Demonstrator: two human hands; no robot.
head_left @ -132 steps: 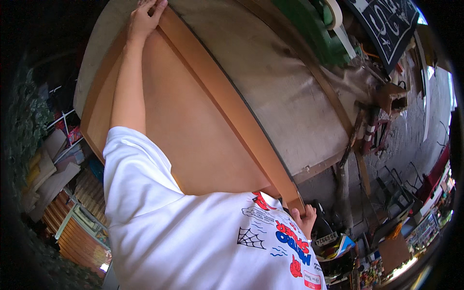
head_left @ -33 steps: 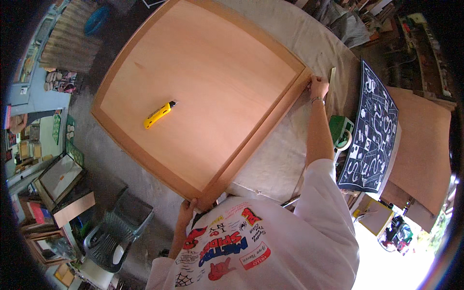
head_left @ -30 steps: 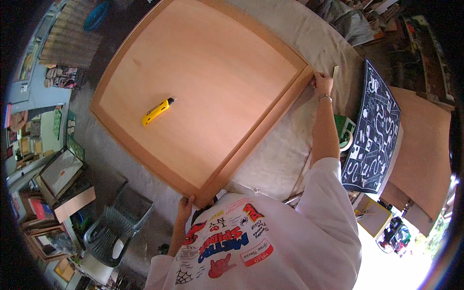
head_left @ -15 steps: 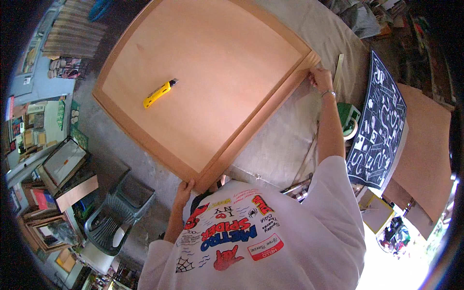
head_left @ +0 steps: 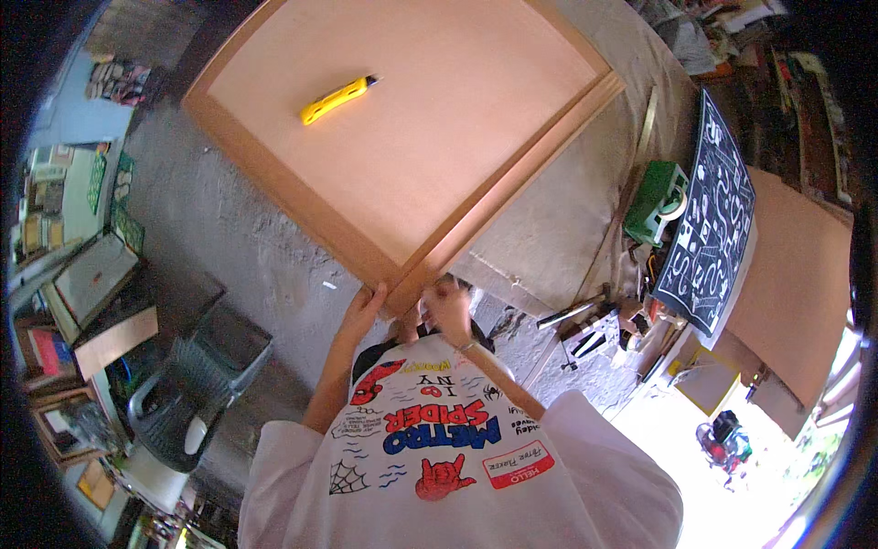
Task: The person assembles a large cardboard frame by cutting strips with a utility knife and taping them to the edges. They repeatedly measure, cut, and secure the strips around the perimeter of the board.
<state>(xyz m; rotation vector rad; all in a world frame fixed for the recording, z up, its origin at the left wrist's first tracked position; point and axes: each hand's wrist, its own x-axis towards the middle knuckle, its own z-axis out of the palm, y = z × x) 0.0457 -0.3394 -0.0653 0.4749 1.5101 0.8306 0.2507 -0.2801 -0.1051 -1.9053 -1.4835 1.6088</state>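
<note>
A large square board (head_left: 412,128) with a raised brown border lies on the cloth-covered table, one corner toward me. On it rests a yellow utility knife (head_left: 337,101), its blade end pointing right. My left hand (head_left: 364,311) grips the board's near corner, thumb on top of the border. Just right of that corner is my right hand (head_left: 448,309), close to the board's side. Motion smears its fingers, so whether it touches the edge is unclear.
Right of the board are a green tape dispenser (head_left: 655,203) and a black-and-white patterned sheet (head_left: 709,220). Tools, including a hammer (head_left: 574,309), lie near the table's edge. A dark plastic chair (head_left: 187,389) stands left, beside stacked picture frames (head_left: 87,284).
My right hand has left the board's right corner and come to the near corner beside my left hand. In the view, the board and knife sit higher and farther right.
</note>
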